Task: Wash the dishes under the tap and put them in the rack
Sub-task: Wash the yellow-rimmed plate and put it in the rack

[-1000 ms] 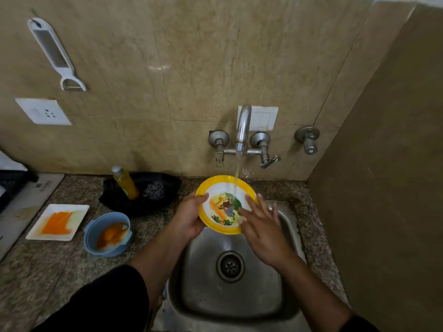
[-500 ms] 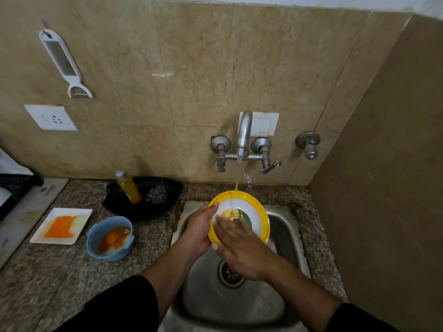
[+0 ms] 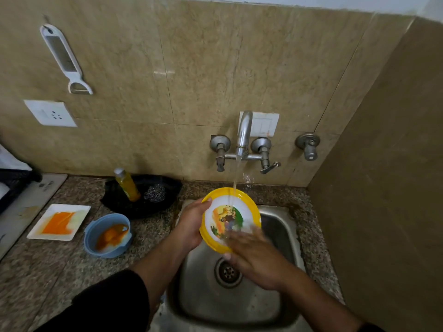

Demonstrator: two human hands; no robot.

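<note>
Left hand fingers gripping yellow plate rim, right hand flat on it, blue bowl nearby

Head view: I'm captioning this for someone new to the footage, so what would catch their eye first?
The yellow-rimmed plate with its cartoon picture, tilted under the running tap over the sink: the left hand has a grip on its edge while the right hand rubs its face. On the counter to the left wait an orange-smeared blue bowl and white square plate.
</note>
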